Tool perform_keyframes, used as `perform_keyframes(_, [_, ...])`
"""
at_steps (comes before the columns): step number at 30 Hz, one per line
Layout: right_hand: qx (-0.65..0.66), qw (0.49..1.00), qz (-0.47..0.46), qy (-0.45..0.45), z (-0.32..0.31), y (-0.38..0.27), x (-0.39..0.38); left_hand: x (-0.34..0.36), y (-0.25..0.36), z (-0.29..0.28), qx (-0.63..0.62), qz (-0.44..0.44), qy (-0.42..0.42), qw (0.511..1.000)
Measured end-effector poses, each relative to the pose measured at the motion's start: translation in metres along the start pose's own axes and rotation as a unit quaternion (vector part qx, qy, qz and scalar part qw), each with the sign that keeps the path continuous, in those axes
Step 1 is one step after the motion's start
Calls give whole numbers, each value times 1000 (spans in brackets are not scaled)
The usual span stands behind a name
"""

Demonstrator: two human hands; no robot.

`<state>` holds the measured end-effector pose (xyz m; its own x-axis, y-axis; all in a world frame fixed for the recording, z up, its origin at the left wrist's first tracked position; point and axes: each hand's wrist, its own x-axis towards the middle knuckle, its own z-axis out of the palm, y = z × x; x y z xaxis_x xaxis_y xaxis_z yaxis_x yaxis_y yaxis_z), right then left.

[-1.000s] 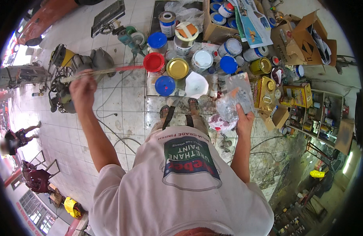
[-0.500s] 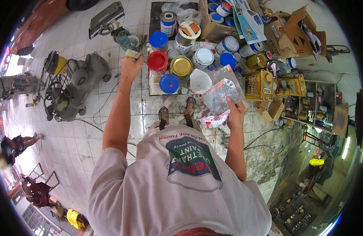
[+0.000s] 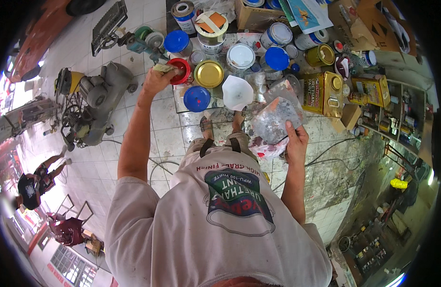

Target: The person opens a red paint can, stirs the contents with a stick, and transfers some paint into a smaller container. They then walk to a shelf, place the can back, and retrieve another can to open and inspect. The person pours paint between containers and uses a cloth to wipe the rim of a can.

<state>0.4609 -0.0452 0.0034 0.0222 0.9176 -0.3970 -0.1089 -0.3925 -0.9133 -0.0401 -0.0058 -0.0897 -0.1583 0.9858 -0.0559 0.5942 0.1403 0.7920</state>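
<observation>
My left hand (image 3: 157,80) is closed on a short, pale, stained piece (image 3: 163,68) whose kind I cannot make out. Its fingers are at the left rim of an open red can (image 3: 180,71) with red inside. In my right hand (image 3: 297,139), thumb on top, is a flat, paint-smeared grey mixing board (image 3: 276,119). A translucent sheet (image 3: 282,90) shows behind it; I cannot tell whether it is held too. A white cup-like container (image 3: 237,93) stands left of the board, near a blue-lidded can (image 3: 197,99) and a gold-lidded can (image 3: 209,73).
More paint cans crowd the low table, with a rectangular yellow tin (image 3: 322,93) at its right. Cardboard boxes (image 3: 373,28) stand farther back. On the left are an air compressor (image 3: 97,95) and a lamp on a stand (image 3: 109,27). A cable (image 3: 330,154) crosses the tiled floor. Another person (image 3: 34,184) is far left.
My left hand has come closer to the red can, its pale piece now tilted toward the rim. The view has shifted a little. My right hand still holds the mixing board.
</observation>
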Motion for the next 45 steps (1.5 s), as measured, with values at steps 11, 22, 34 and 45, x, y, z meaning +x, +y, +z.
perform_keyframes(11, [-15,991,39,-124,40,8,36,1,-7,-15,58,-53,5,997])
perform_keyframes(22, [53,998,-1,-30,110,31,-28,32,-2,-21,72,-38,-131,988])
perform_keyframes(34, [71,997,14,-21,171,47,-28,40,-38,-23,105,30,-85,990])
perform_keyframes(45, [130,992,-3,7,239,97,6,7,-13,-110,-242,-69,-47,967])
